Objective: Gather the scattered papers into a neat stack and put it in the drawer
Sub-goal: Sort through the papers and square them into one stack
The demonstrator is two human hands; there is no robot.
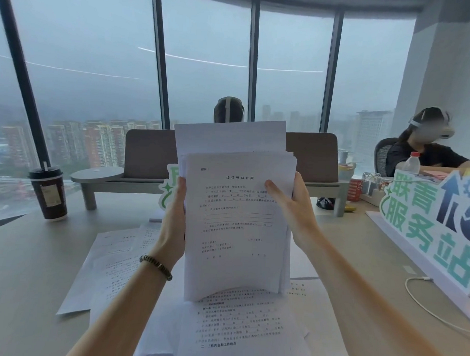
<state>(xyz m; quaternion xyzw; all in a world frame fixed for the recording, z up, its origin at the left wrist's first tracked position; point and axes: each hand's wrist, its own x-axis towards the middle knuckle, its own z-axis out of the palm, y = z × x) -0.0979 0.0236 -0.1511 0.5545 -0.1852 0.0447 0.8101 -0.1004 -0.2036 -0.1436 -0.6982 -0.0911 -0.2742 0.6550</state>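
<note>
I hold a thick bundle of printed papers [237, 226] upright in front of me, its bottom edge standing on the sheets that lie on the desk. My left hand [175, 210] grips the bundle's left edge and my right hand [289, 203] grips its right edge, thumb across the front page. The sheets at the back of the bundle stick up higher than the front ones. Several loose papers [113, 264] lie spread on the desk beneath and to the left, and more printed pages [244, 330] lie near me. No drawer is in view.
A dark lidded coffee cup [49, 195] stands at the left. A large green-and-white sign [434, 222] and a white cable [421, 304] occupy the right. A grey desk divider with a shelf [149, 159] stands behind the papers. Two people sit beyond the divider and at the far right.
</note>
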